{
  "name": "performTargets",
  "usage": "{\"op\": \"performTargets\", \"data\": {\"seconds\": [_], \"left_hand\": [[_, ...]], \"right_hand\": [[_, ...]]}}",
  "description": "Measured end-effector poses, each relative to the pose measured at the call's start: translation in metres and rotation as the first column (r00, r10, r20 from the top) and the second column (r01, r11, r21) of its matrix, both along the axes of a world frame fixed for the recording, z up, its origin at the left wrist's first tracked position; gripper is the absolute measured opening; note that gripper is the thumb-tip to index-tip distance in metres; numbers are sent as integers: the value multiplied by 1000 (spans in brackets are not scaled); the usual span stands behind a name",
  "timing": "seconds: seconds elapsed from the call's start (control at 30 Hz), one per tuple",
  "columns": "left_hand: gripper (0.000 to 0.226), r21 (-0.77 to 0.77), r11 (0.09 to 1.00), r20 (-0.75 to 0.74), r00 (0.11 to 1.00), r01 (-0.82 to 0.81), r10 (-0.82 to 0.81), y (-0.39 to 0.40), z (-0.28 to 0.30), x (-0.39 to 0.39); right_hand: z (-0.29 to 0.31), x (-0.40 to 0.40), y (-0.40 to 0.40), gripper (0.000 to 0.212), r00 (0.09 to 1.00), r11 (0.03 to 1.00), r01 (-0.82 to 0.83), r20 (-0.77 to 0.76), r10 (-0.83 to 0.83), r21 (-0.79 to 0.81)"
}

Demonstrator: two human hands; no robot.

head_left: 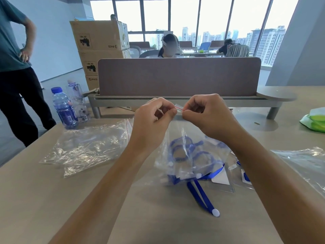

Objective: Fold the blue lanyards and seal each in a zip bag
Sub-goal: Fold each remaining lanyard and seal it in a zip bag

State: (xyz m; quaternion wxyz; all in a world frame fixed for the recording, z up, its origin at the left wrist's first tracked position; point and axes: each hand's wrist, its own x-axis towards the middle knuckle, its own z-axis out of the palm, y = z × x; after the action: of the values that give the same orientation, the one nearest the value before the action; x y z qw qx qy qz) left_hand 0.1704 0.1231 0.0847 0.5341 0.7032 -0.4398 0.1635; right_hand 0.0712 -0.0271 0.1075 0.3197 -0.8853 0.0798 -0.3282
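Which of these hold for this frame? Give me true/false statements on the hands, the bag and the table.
1. Both hands pinch the zip bag at its red seal strip: left hand, right hand. True.
2. The held bag is empty. False: a folded blue lanyard shows inside it.
3. A pile of empty zip bags lies left of the hands. True.
4. No lanyard lies loose on the table. False: a loose lanyard lies below the bag.
5. The water bottle lies on its side. False: upright.

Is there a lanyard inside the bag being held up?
Yes: a coiled blue lanyard shows through the clear zip bag, which both hands pinch at its red-lined top.
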Motion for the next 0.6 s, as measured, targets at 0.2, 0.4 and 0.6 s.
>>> {"op": "performTargets", "data": {"seconds": [0.2, 0.4, 0.6], "left_hand": [[7, -85, 996, -142, 990, -26, 14, 11, -1, 12], [9, -102, 994, -259, 965, 24, -50, 8, -4, 9], [7, -42, 999, -160, 986, 29, -35, 6, -4, 7]], "right_hand": [[-7, -3, -15, 9, 998, 997, 62, -10, -62, 52], [-15, 0, -12, 11, 998, 997, 63, 20, -64, 52], [-18, -2, -10, 9, 993, 991, 116, 2, -117, 61]]}}
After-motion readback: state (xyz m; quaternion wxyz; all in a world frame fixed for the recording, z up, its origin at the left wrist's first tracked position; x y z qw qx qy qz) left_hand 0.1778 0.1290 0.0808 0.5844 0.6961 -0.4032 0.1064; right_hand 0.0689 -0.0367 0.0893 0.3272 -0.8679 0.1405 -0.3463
